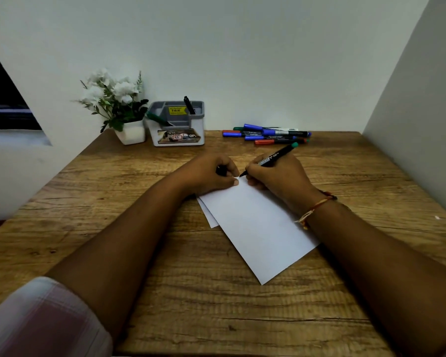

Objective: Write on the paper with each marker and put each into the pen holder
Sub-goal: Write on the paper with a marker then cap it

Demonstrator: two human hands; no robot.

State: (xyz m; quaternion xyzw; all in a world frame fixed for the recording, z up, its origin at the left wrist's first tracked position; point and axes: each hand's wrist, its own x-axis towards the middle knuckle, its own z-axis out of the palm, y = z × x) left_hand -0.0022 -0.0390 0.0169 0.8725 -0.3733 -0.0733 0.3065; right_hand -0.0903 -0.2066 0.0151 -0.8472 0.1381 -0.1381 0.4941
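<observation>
A matt, coarse-grained wooden table (165,292) carries smooth, matt white paper (258,228), with a grey-and-white plastic pen holder (153,132) far left, faintly glossy plastic markers (268,135) far right and a soft checked cloth sleeve (41,320) near left.

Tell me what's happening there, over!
Right hand grips green-ended marker, tip at paper corner. Left hand pins paper, pinching dark cap. Pen holder has two markers. Nothing blocking.

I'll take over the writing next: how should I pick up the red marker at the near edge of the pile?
Pinch the red marker mid-barrel from the near side, fingers across it: it lies flat, crosswise, front free, other markers crowding behind.
</observation>
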